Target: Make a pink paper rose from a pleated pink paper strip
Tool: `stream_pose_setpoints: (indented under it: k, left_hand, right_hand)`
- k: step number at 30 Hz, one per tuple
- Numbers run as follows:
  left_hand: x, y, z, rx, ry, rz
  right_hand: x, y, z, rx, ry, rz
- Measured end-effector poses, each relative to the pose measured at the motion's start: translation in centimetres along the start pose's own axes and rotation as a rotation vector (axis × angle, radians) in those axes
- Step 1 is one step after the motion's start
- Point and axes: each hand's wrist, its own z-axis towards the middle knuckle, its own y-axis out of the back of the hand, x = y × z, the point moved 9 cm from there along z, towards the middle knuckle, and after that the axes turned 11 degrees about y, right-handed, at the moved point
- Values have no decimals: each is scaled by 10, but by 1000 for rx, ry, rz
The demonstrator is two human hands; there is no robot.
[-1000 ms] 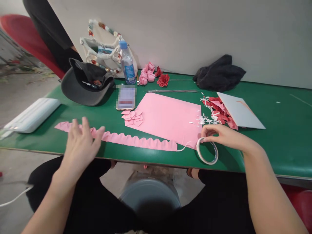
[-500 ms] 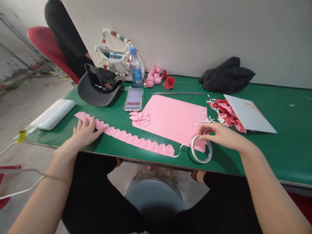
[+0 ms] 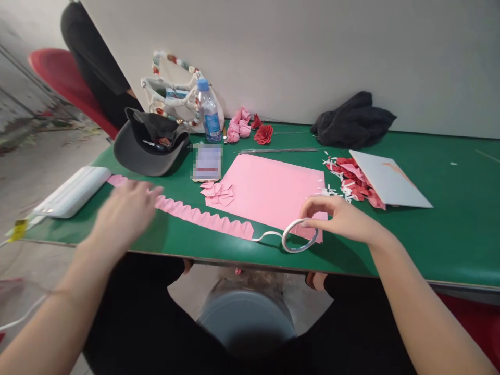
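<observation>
Apparently taping 1 pleated strip (image 3: 205, 217), you pinch the tape roll (image 3: 285, 240) in your right hand (image 3: 340, 219); left hand (image 3: 125, 213) blurred, grip unclear. Next likely calls for steady alignment.

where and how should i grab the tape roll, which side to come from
Probably by its upper right rim, pinched between thumb and fingers, coming from the right, as the right hand does. The tape roll is an open ring tipped up, so the rim can be pinched; its loose tail runs left to the pleated strip, so that side seems better left free.
</observation>
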Motion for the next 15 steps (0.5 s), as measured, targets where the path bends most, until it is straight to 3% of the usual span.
stream_pose_setpoints:
  k: [3,4,5,6,10,15]
  left_hand:
    - [-94,-22,-40,112,-344,-72]
    - [-129,-33,-61,179,-577,-96]
    - [-154,-42,-78,213,-735,-102]
    - [-167,-49,-86,203,-793,-102]
    - [-174,-65,-88,141,-757,-101]
    - [-166,-65,-83,88,-704,-93]
  right_hand:
    - [7,2,-1,-17,27,14]
    - [10,3,-2,-25,33,9]
    - [12,4,-3,-31,34,-3]
    - [13,6,-5,-31,28,-18]
    - [8,13,-23,4,-68,-89]
    - [-15,41,-68,-76,-234,-277]
